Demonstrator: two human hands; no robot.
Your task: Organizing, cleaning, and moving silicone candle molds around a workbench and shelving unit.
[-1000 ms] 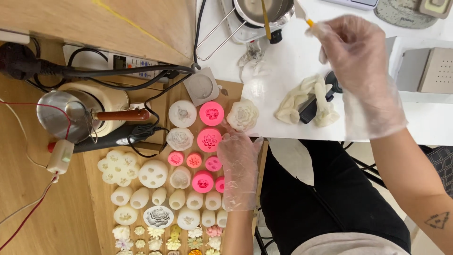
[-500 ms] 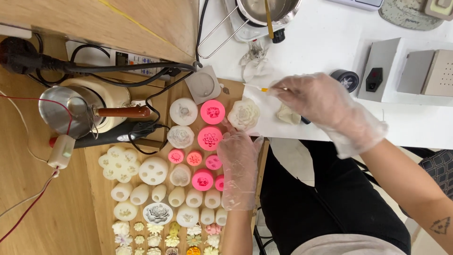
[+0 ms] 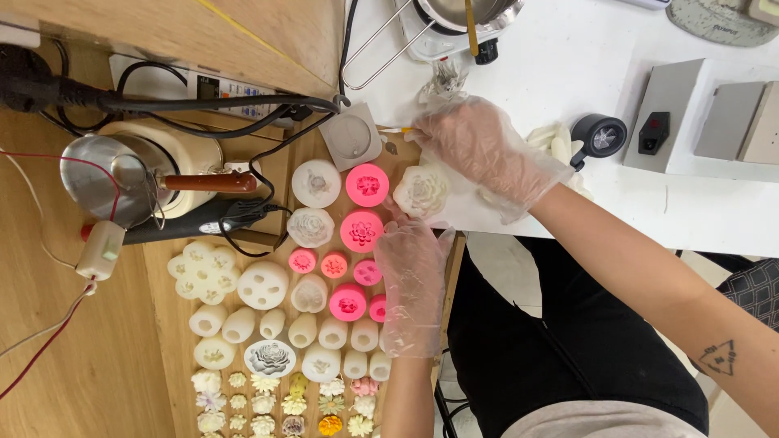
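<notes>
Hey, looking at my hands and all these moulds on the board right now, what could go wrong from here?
1. Your left hand rests among the tightly packed pink moulds; sliding it might knock some out of place.
2. Your right hand holds a thin stick right over the white flower mould; a slip could mar it.
3. Black cables run from the pot close to the moulds; a snag might tug them.

The scene is viewed by one head-worn camera, aimed steeply down and close over the worktop and lap.
</notes>
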